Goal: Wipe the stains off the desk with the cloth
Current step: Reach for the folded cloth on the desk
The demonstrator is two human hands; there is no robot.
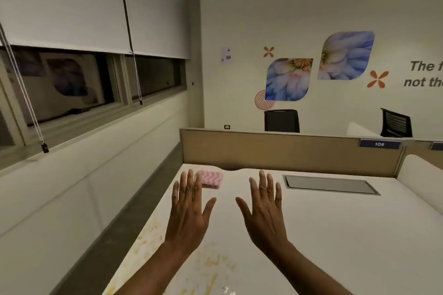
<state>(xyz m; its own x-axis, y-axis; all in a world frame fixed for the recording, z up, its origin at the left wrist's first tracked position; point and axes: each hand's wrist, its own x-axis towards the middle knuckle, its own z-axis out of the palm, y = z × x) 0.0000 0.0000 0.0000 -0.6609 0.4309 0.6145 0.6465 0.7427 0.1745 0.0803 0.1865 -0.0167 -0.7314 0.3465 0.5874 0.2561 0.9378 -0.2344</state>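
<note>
Head view: we see the cloth [211, 179] at the far edge of the counter [335, 235], long axis left-right, just past the spread, empty fingers [190, 182] of our left hand [188, 209]; our right hand [263, 209], equally spread, is farther off, so left reaches.

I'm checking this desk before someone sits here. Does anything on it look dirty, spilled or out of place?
Yes. Yellowish stains smear the near left of the desk, like a dried spill. The folded pink cloth lies at the far left by the partition; left hand and right hand are open, holding nothing.
</note>
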